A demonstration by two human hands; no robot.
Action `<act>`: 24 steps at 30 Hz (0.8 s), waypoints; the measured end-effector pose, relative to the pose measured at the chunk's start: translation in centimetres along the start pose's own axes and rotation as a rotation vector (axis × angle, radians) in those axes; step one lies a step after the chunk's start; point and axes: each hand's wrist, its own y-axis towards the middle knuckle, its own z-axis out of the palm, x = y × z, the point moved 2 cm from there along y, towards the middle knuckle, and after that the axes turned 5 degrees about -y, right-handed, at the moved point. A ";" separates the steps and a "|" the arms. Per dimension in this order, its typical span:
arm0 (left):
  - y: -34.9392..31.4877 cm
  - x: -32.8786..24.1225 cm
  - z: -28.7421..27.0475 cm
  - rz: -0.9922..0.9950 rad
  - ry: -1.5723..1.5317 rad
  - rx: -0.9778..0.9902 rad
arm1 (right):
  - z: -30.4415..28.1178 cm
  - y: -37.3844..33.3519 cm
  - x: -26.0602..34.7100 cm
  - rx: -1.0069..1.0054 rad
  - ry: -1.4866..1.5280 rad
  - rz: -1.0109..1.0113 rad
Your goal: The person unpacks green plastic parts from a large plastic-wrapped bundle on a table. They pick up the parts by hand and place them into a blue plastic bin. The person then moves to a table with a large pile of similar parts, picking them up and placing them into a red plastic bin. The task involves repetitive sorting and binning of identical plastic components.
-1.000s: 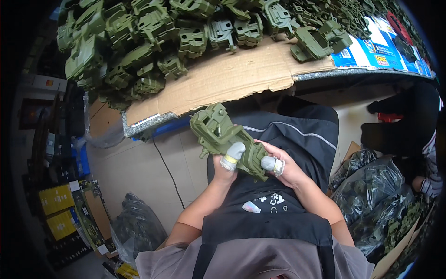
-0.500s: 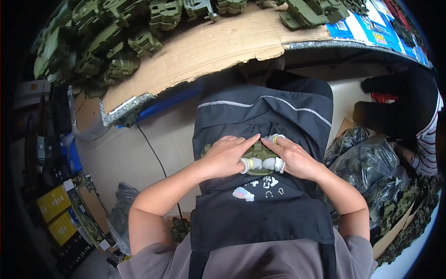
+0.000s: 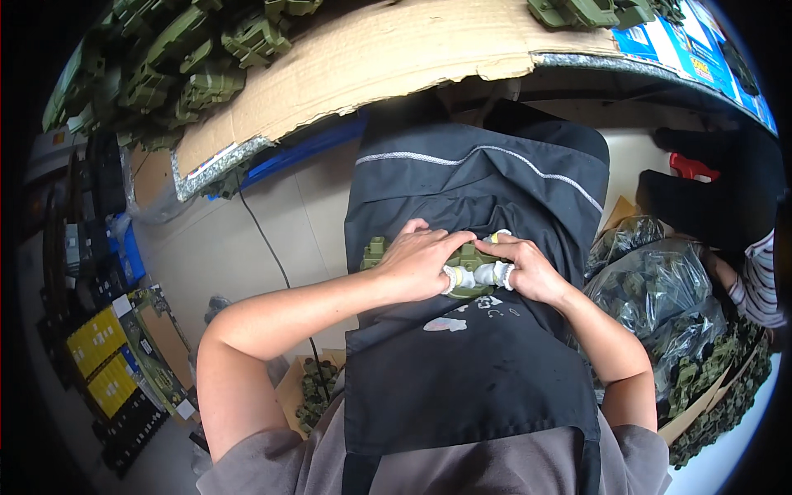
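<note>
A dark green moulded plastic part (image 3: 472,255), like a piece of a toy vehicle, lies across my lap on the black apron (image 3: 470,379). My left hand (image 3: 417,260) is closed over its left side, and my right hand (image 3: 532,268) grips its right side. Both thumbs, wrapped in white finger covers, press together on the near face of the part. The forefingers nearly meet along its top. Much of the part is hidden beneath my hands; its left end sticks out past my left hand.
Ahead, a cardboard-covered table (image 3: 363,74) bears piled green plastic parts (image 3: 190,66). At right, clear plastic bags (image 3: 660,285) of parts stand near a co-worker's striped sleeve (image 3: 759,280). An open carton (image 3: 318,388) of green pieces sits by my left elbow, near a dark cable (image 3: 268,247).
My view has shifted a little, so the table sits higher. My left hand has tilted and its fingers bunch more over the part; both hands stay on it.
</note>
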 end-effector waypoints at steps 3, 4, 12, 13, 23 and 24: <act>-1.6 -0.9 -2.5 0.103 0.189 -0.098 | -0.7 0.2 -0.5 0.031 0.136 0.000; -2.6 -1.4 -4.5 0.109 0.183 -0.251 | -0.8 0.2 -0.9 0.027 0.189 0.005; -6.3 5.7 -0.5 0.062 -0.913 -0.371 | -4.6 1.3 4.3 -0.234 -0.268 -0.238; -6.3 5.4 -0.4 0.070 -0.911 -0.372 | -4.4 2.1 6.1 -0.232 -0.268 -0.286; -6.2 3.3 -0.1 -0.058 -0.700 -0.394 | -0.6 5.7 8.0 0.143 -0.056 -0.421; -6.0 3.1 -0.3 -0.018 -0.645 -0.406 | -1.9 5.7 8.1 0.276 0.098 -0.300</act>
